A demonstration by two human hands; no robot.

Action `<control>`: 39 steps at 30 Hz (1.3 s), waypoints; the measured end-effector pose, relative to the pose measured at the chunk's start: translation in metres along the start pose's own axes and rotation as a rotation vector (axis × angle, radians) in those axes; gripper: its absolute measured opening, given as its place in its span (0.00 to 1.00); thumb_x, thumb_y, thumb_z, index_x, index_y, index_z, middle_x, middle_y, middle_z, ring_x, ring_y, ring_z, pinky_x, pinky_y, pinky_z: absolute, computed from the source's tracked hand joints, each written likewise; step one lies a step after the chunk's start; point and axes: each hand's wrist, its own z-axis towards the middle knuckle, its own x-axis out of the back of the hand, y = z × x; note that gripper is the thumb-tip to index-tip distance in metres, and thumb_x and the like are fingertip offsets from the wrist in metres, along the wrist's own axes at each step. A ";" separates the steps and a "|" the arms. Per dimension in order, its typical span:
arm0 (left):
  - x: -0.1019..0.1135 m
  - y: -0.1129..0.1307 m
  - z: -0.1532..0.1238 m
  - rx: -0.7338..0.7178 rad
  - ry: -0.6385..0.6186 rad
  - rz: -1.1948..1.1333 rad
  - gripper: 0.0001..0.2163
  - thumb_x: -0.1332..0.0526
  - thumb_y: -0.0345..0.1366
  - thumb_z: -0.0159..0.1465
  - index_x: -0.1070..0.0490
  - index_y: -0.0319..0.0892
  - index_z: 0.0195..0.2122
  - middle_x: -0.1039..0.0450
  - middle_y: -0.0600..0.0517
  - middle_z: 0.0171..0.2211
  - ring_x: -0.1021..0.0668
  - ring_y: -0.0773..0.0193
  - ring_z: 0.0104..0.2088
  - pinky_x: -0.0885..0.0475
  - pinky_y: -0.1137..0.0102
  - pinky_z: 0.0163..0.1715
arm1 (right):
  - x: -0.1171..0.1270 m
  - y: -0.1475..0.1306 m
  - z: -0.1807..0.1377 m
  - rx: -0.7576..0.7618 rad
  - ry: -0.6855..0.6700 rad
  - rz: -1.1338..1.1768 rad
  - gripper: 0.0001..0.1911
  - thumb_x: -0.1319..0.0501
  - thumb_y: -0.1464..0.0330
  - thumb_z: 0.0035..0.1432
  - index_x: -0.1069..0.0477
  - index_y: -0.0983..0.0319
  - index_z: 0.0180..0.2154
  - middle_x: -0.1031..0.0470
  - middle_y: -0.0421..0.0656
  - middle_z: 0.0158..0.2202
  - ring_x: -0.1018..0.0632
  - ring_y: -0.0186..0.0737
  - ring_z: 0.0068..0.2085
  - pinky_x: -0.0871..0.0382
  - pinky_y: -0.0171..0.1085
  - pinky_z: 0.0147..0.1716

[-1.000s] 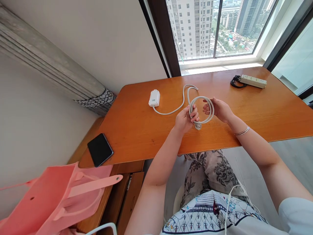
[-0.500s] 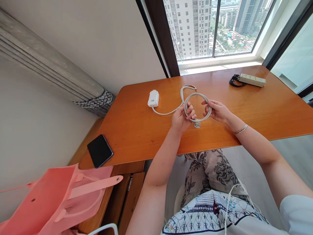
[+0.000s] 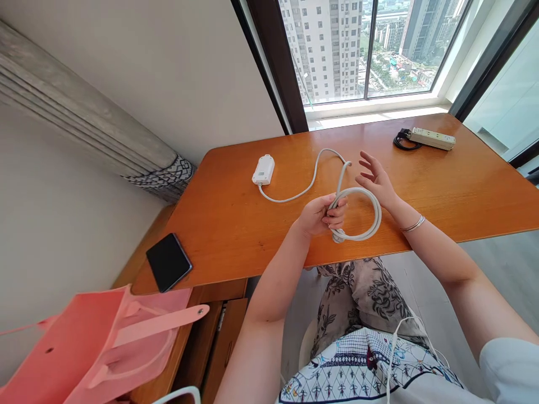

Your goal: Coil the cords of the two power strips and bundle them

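Note:
A white cable [image 3: 374, 227] is wound in loops above the front part of the wooden table. My left hand [image 3: 323, 215] is closed around the left side of these loops, and the cable's plug end shows just under my fingers. From the coil the cable runs up and back, then left across the tabletop to the white power strip [image 3: 264, 170]. My right hand [image 3: 376, 178] is off the coil, to its upper right, with fingers apart and nothing in them.
The wooden table [image 3: 236, 235] ends at a window behind. A beige power strip [image 3: 433, 138] with a black cord lies at the back right. A dark phone or tablet [image 3: 169, 262] rests at the left edge. Below it is a pink bag [image 3: 96, 342].
My right hand has let go of the coil and opened, moving slightly up and right. My left hand has shifted right and down with the loops, which hang farther right.

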 end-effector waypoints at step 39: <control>-0.004 0.018 0.001 -0.702 0.382 -0.301 0.18 0.57 0.38 0.78 0.42 0.43 0.29 0.55 0.62 0.18 0.52 0.76 0.12 0.49 0.81 0.13 | -0.004 -0.033 -0.009 -0.499 -0.452 0.538 0.20 0.27 0.58 0.54 0.23 0.64 0.43 0.27 0.37 0.27 0.24 0.30 0.26 0.26 0.31 0.26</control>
